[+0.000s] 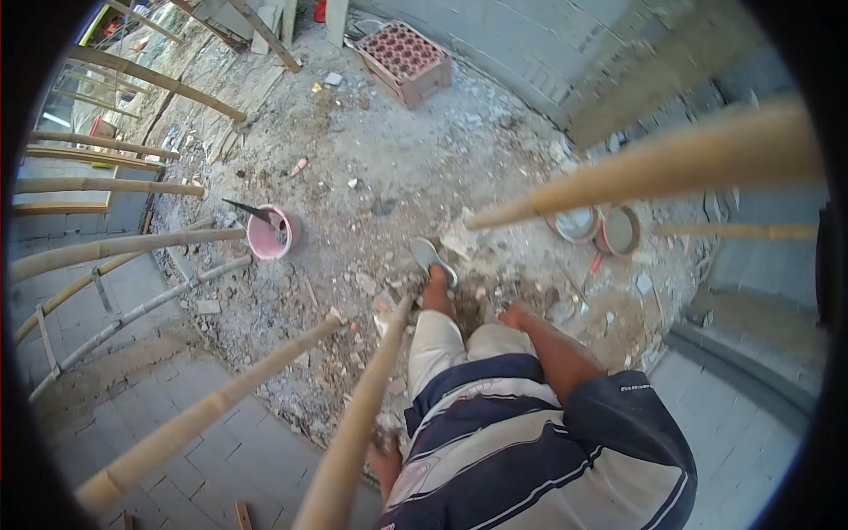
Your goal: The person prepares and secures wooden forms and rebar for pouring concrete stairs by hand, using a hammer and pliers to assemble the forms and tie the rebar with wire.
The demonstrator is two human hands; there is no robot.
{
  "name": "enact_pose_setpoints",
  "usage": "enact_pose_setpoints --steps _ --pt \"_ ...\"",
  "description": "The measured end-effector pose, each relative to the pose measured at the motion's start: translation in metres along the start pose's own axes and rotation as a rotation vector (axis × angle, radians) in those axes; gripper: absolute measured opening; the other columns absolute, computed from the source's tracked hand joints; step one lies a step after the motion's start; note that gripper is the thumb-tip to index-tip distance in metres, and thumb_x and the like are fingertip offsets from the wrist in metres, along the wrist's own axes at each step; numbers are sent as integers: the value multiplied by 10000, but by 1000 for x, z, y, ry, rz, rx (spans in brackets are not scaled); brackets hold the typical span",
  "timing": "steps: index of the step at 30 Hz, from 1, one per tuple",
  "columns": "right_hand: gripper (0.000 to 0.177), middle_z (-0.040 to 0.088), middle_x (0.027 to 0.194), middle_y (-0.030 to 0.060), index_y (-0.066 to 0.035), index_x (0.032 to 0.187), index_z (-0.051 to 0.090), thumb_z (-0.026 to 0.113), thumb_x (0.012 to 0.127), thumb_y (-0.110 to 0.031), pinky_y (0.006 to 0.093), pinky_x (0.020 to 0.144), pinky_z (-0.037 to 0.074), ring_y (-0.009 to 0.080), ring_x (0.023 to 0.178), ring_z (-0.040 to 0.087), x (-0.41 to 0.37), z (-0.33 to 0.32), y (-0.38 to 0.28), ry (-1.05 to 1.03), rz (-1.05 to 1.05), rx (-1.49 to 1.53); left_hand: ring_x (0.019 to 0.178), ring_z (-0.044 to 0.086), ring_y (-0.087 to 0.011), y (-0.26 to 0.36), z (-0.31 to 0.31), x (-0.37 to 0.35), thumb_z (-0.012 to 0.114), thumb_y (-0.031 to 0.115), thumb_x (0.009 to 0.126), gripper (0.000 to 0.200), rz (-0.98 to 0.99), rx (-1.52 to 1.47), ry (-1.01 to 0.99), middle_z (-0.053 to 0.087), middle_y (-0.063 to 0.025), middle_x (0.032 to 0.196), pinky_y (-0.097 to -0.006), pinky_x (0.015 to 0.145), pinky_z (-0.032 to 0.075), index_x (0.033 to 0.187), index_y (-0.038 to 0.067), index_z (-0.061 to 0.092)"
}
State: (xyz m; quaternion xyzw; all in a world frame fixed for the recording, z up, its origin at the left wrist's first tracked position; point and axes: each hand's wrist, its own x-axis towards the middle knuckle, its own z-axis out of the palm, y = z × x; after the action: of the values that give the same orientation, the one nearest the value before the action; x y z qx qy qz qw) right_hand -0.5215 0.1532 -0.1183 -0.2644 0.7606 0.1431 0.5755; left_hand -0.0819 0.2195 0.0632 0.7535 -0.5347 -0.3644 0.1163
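Observation:
My right hand [511, 313] is low beside my right knee, just above the rubble floor [380, 159]. Its fingers are small and indistinct in this view. Lower down, my left hand [385, 458] is by my left side, close to a bamboo pole [362, 424] that slants up toward me. Its fingers are blurred and partly hidden. A second bamboo pole [212, 406] stands further left. My grey shoe [433, 262] rests on broken ground ahead of my knees.
A pink bucket [287, 231] with a dark stick-like handle [247, 210] stands left. On the right, a thick bamboo pole [654, 168] crosses near a white-filled bucket [576, 226] and a reddish bucket [606, 237]. A pink crate [424, 87] lies near the block wall [503, 62].

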Motion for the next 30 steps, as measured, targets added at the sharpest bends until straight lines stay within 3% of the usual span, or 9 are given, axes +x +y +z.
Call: enact_pose_setpoints --steps 1,5,7,16,18,20,24,27,30 --pt "653 625 1071 302 68 1013 667 578 840 -555 426 900 475 368 1069 617 12 -16 -24 -88 43 40 1138 548 -303 -107 24 -2 693 284 853 536 -315 -365 -216 579 -251 1212 -379 959 407 1241 -54 540" --pt "649 650 969 301 77 961 675 582 838 -554 432 855 486 390 994 640 112 -76 -86 51 -390 -233 1126 561 -292 -7 38 -7 680 261 861 503 -572 -169 -302 596 -235 1191 -369 959 415 1235 -49 549" --pt "633 641 1022 301 83 1014 653 600 841 -524 432 849 481 401 999 633 128 -109 -115 77 -206 -39 1119 567 -287 23 39 18 674 249 865 487 -615 -145 -339 604 -227 1180 -363 958 419 1232 -47 554" --pt "516 597 1109 324 76 1072 601 564 889 -405 482 895 459 455 1062 574 172 -266 -196 432 -161 477 1091 596 -263 201 22 251 646 197 882 416 -460 1 -317 642 -192 1131 -340 957 436 1219 -36 574" --pt "500 596 1112 319 71 1092 586 546 896 -387 485 905 457 457 1072 569 216 -285 -194 426 -110 525 969 635 -232 241 45 339 651 193 877 375 -224 202 -222 671 -171 1033 -318 879 476 1152 -57 608" --pt "485 595 1115 313 66 1113 571 529 903 -369 488 914 454 458 1081 564 260 -298 -190 408 -56 569 726 626 -250 309 97 431 660 203 841 285 37 159 -201 655 -148 764 -359 702 491 956 -57 636" --pt "489 594 1129 306 49 1221 500 519 901 -319 487 909 470 447 1073 576 390 -292 -169 381 184 643 765 663 -294 379 263 618 642 218 858 285 226 321 -533 684 -168 844 -358 685 507 1043 2 660" --pt "434 617 1084 288 43 1164 528 521 908 -307 482 817 512 430 1002 615 469 -288 -160 227 339 656 792 636 -370 383 451 754 628 337 864 285 739 727 -581 663 -162 884 -459 689 506 998 89 672" --pt "370 638 994 271 27 1073 566 519 923 -308 494 747 514 427 917 635 514 -251 -148 168 365 710 846 629 -359 427 629 830 579 321 884 234 796 781 -641 640 -150 950 -473 713 508 954 112 658"
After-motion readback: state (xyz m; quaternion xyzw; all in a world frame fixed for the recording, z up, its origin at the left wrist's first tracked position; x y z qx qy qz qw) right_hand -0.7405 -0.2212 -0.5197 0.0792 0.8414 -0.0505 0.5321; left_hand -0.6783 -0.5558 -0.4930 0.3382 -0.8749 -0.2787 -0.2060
